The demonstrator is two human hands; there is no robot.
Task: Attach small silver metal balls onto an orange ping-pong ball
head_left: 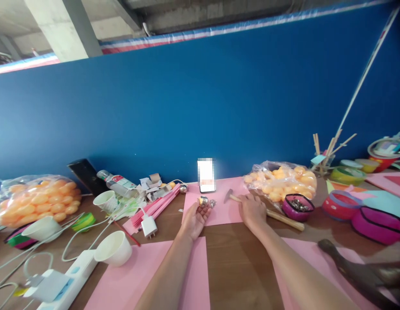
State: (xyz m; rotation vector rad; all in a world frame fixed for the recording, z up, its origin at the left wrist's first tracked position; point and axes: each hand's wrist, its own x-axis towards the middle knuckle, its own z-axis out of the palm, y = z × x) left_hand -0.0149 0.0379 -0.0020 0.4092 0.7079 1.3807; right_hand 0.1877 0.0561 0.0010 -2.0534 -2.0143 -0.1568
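My left hand (196,220) is palm up over the pink sheet (222,216), its fingers curled round a shiny ball (204,201) with an orange patch. A smaller silvery piece (213,203) shows at its fingertips. To the right, my right hand (253,212) lies over the wooden handle (285,219) of a hammer, fingers closed around it. The hammer's metal head (228,195) rests toward the middle of the sheet. Behind the hands, a lit phone (207,175) stands against the blue wall.
Bags of orange balls (40,200) (279,181) sit at left and right. A purple bowl (297,208) holds small metal bits. White cups, cables and a power strip (71,280) lie left. A dark forked object (351,267) is at front right.
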